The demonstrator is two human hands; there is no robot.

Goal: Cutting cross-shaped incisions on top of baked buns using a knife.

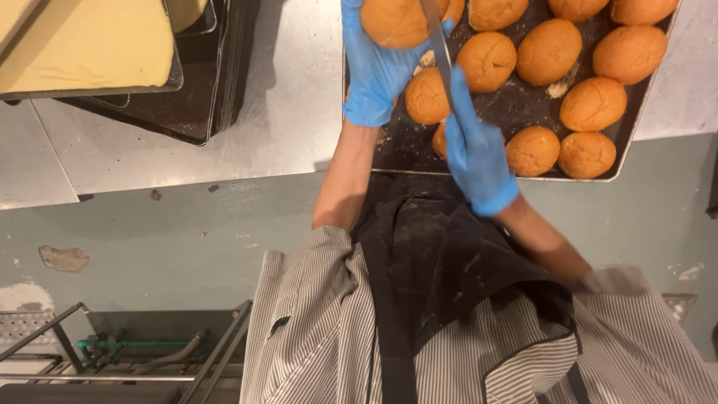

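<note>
At the top middle of the frame, the left hand (378, 75) in a blue glove wraps its fingers around a round brown bun (395, 21) over the dark baking tray (516, 112), while the right hand (476, 153) grips a long knife (440, 49) touching that bun.

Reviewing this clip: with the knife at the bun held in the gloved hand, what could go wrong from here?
1. The knife blade runs right beside the left hand, which cups the bun in the air; a slip could cut the glove or palm.
2. The baking tray overhangs the steel table edge toward the person; a nudge from the right hand or forearm might tip it and spill buns.
</note>
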